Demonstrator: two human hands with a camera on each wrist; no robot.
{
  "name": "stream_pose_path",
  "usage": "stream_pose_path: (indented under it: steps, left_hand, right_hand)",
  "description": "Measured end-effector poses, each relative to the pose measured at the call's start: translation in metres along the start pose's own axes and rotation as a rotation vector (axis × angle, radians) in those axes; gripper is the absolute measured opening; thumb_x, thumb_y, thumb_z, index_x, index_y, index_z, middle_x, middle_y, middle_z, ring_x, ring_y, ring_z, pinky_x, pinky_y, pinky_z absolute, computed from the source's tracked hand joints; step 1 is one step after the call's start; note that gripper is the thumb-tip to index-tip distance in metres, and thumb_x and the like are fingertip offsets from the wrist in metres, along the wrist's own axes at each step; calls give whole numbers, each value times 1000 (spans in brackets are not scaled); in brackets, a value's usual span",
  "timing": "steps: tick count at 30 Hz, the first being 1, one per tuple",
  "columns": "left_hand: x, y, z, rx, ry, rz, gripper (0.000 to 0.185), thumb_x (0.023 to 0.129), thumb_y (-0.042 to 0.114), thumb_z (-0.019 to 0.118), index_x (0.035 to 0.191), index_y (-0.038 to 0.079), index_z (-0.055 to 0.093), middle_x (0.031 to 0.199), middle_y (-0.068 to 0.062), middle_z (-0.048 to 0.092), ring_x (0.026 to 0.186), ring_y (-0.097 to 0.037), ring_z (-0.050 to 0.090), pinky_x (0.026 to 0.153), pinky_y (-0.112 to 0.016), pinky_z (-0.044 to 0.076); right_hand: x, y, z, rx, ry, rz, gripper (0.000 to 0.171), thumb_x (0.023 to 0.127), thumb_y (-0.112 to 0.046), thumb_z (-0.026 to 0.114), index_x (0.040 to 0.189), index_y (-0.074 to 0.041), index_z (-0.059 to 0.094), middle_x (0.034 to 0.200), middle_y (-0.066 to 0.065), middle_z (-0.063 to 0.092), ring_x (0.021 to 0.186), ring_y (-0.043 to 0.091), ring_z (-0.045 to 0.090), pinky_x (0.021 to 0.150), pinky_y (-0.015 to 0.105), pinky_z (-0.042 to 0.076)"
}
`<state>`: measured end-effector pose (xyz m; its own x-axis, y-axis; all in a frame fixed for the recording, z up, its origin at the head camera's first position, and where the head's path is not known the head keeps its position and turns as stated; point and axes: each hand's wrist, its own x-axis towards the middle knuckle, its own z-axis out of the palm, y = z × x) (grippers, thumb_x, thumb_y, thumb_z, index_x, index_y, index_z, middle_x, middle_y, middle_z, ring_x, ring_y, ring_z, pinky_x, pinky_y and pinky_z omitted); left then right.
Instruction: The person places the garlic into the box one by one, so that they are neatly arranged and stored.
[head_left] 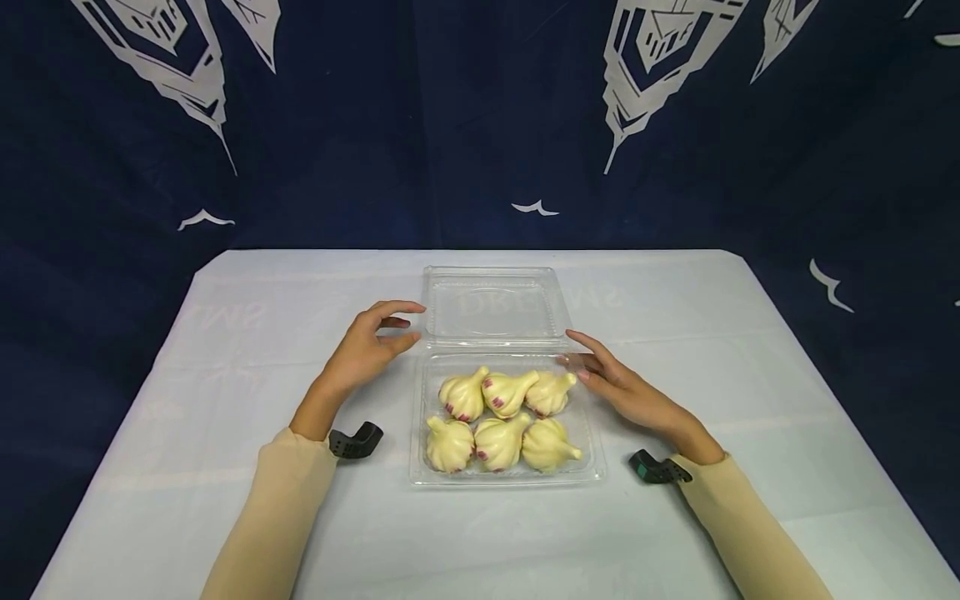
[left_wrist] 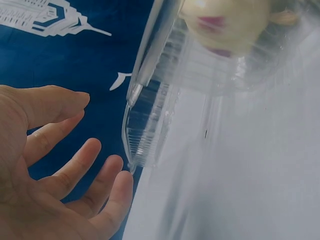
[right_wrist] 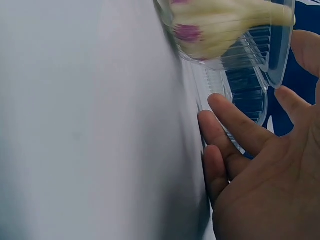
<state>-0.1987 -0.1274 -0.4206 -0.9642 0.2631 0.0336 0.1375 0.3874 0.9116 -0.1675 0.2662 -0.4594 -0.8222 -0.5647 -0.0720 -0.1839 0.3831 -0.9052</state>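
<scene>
Head view showed a clear clamshell box (head_left: 504, 417) of six garlic bulbs (head_left: 501, 408) lying open on the worktop (head_left: 225, 350), its lid (head_left: 492, 304) folded back. Both hands, left hand (head_left: 369, 346) and right hand (head_left: 626, 387), hovered relaxed beside the hinge corners, gripping nothing.

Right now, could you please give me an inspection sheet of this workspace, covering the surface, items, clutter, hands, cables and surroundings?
Surface: white table, covered with a pale cloth.
Job's things: clear clamshell container, lid folded open behind it; six garlic bulbs inside, in two rows.
Clutter: nothing seen.
Hands: left hand open beside the lid's left corner; right hand open, fingertips at the container's right rim.
Cables: nothing seen; a black wrist device sits on each wrist.
Surroundings: dark blue backdrop with white prints.
</scene>
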Motion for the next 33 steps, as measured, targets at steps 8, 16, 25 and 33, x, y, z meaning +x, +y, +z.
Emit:
stream_pose_path:
  steps: [8, 16, 25, 33]
  left_hand:
    - [14, -10, -3, -51, 0, -77, 44, 89, 25, 65, 131, 19, 52, 140, -5, 43, 120, -25, 52, 89, -40, 47]
    - [25, -14, -1, -182, -37, -127, 47, 91, 26, 61, 136, 18, 47, 143, -12, 39, 119, -27, 53, 95, -43, 46]
    - [28, -18, 4, -233, -55, -161, 52, 93, 22, 59, 142, 22, 40, 143, -12, 39, 122, -29, 51, 97, -46, 45]
    - [33, -20, 8, -234, -71, -157, 55, 94, 19, 57, 144, 22, 36, 147, -9, 38, 123, -26, 50, 93, -44, 46]
  right_hand:
    - [20, 3, -10, 3, 85, 14, 57, 101, -30, 40, 150, -30, 10, 143, 9, 42, 128, 23, 47, 98, 9, 33]
    - [43, 5, -16, -44, 200, -11, 54, 101, -28, 40, 149, -24, 17, 138, 17, 47, 108, 16, 58, 90, 27, 48]
    - [63, 8, -17, 17, 289, 41, 54, 99, -33, 44, 148, -20, 24, 140, 15, 46, 112, 29, 55, 92, 34, 49]
    - [64, 10, -18, 58, 335, 54, 55, 99, -31, 46, 148, -17, 25, 140, 17, 45, 107, 19, 60, 86, 23, 50]
